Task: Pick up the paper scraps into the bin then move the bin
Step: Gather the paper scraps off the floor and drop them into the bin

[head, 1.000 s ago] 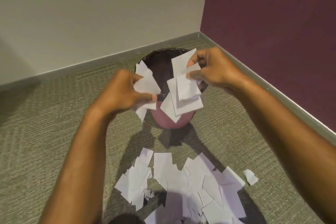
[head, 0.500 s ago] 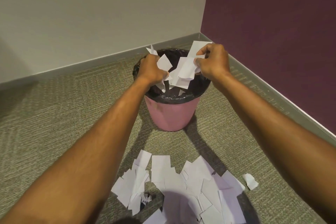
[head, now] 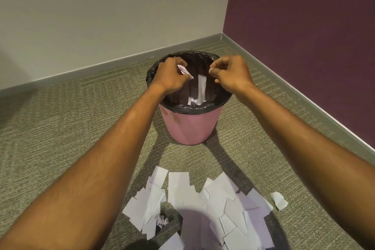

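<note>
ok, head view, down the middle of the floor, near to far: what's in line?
Pile of paper scraps → pink bin → grey baseboard → beige wall. Left hand, pinching a scrap, and right hand overlap the bin mouth, so left out.

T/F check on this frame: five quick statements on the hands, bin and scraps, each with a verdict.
1. The left hand and the right hand are both above the bin opening. True.
2. The bin is blue and unlined. False: it is pink, with a black liner.
3. A pile of scraps lies on the carpet. True.
4. The right hand grips a thick bunch of paper. False: no paper shows in it; the left hand holds a small scrap.
5. The bin lies on its side. False: it stands upright.
</note>
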{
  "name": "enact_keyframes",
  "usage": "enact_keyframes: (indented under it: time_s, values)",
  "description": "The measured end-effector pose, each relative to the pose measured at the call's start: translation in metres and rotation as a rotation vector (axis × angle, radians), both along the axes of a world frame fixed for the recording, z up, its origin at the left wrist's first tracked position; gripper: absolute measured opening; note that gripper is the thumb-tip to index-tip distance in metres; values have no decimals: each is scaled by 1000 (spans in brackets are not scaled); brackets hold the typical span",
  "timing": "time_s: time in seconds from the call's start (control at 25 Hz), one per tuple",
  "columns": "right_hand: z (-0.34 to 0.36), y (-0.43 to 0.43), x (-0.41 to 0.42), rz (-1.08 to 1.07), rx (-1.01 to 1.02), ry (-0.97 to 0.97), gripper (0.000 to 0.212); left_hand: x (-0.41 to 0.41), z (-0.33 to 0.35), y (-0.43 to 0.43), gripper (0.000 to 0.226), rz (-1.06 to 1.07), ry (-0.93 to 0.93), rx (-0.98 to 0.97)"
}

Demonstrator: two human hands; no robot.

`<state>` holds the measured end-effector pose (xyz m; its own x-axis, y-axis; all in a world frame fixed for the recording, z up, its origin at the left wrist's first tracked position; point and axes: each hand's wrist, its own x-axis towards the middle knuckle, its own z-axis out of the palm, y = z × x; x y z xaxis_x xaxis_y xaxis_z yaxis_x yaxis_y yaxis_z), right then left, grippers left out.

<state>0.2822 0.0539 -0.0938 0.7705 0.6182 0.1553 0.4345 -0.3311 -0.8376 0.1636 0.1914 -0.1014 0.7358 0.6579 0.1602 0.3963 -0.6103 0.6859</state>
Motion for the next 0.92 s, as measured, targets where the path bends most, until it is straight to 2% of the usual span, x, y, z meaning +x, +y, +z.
enact_keyframes:
  time_s: [0.16, 0.32, 0.4, 0.52, 0.64, 0.72, 0.84, 0.92]
  values:
    - [6, -6, -5, 30, 6, 5, 15, -1, 5, -6, 45, -25, 11, 31]
    - [12, -22, -12, 79, -2, 20, 13, -16, 12, -24, 10, -52, -84, -67]
    - [10, -36, -21, 151, -36, 38, 12, -36, 12, -42, 24, -100, -89, -218]
    - [-10, -64, -43, 320, -197, 49, 11, -74, -16, -70, 28, -208, 80, -386]
    - [-66, -93, -73, 515, -469, 69, 3, -109, -89, -103, 16, -228, 365, -288]
    - [-110, -112, -92, 600, -636, 80, 10, -133, -138, -135, 39, -205, 585, -142]
    - [-157, -135, -116, 671, -877, 61, 38, -167, -195, -175, 80, -402, 809, 123]
    - [-175, -142, -124, 699, -968, 19, 55, -180, -217, -188, 97, -383, 832, 171]
